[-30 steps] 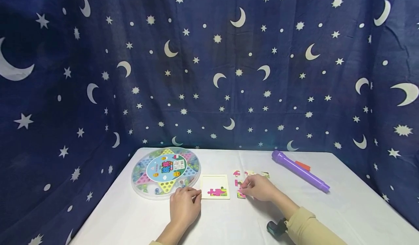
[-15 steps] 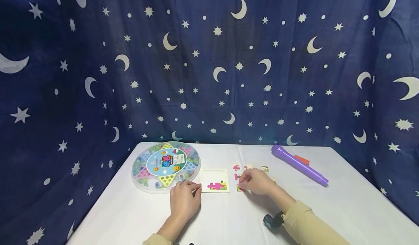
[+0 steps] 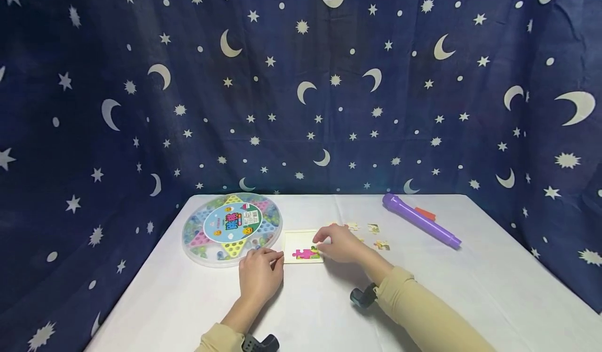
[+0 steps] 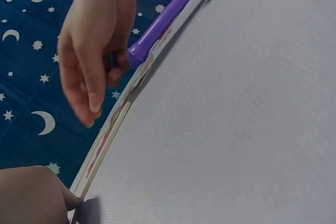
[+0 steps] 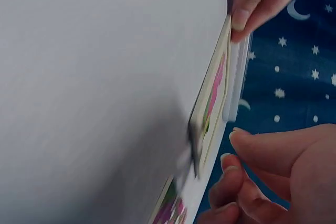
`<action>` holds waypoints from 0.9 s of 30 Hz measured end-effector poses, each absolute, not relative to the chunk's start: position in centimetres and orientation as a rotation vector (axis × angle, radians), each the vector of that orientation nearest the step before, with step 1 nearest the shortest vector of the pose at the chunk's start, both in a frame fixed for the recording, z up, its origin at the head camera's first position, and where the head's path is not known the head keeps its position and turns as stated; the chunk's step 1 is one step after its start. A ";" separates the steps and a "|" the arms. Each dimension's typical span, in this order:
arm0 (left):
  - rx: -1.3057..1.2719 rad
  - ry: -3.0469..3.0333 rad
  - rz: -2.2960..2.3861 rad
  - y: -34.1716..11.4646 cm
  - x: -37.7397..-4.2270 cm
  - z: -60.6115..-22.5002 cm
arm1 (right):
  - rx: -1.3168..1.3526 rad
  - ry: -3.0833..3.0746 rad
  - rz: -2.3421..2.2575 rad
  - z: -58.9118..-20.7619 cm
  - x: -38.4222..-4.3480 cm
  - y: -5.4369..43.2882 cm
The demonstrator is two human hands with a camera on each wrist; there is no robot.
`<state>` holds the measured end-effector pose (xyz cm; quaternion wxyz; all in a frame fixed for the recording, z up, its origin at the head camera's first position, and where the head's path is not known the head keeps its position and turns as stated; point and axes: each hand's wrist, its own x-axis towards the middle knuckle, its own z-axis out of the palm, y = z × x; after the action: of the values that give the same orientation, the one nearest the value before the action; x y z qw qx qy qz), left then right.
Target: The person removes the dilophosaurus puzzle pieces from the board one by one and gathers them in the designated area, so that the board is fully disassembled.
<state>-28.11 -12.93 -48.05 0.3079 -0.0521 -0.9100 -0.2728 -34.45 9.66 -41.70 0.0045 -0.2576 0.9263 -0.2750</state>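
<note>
A cream puzzle tray (image 3: 296, 238) lies flat on the white table with joined pink and green jigsaw pieces (image 3: 305, 254) along its near side. My left hand (image 3: 261, 276) pinches the tray's left edge between thumb and finger. Over the tray's right edge hovers my right hand (image 3: 345, 245). In the right wrist view, that hand's thumb and fingertips (image 5: 239, 137) are apart with nothing between them. A blurred grey, thin shape (image 5: 193, 150), perhaps a piece seen edge-on, is by the tray's end. Loose jigsaw pieces (image 3: 382, 245) lie to the right, some hidden behind the right hand.
A round Chinese checkers set (image 3: 232, 226) with marbles under a clear cover stands left of the tray. A purple toy microphone (image 3: 420, 220) and an orange-red block (image 3: 425, 213) lie at the back right. A blue star-patterned curtain (image 3: 282, 80) surrounds the table's back and sides.
My right hand has moved left from the loose pieces to the tray's right edge, its fingertips now apart. The left hand stays at the tray's left edge. The head view has tilted down slightly.
</note>
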 end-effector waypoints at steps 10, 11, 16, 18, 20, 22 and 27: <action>-0.123 -2.393 -0.728 -13.4 -28.1 -48.0 | -0.936 2.833 -0.613 -41.4 -34.7 6.1; -0.123 -2.395 -0.726 -13.4 -28.1 -48.0 | -0.934 2.822 -0.601 -41.4 -34.7 6.0; -0.123 -2.407 -0.733 -13.4 -28.0 -47.9 | -0.899 2.754 -0.567 -41.1 -35.0 5.7; -0.125 -2.410 -0.734 -13.4 -28.1 -47.9 | -0.887 2.731 -0.559 -41.0 -35.1 5.6; -0.125 -2.413 -0.736 -13.3 -28.1 -47.9 | -0.888 2.713 -0.548 -40.9 -35.3 5.6; -0.129 -2.409 -0.732 -13.2 -28.1 -47.9 | -0.871 2.695 -0.553 -40.7 -35.5 5.5; -0.137 -2.403 -0.728 -12.9 -28.0 -48.1 | -0.827 2.661 -0.556 -40.8 -36.0 5.6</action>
<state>-28.03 -12.87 -48.08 0.3085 -0.0519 -0.9090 -0.2753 -35.97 5.60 -40.82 0.1493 -0.2879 0.9259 -0.1935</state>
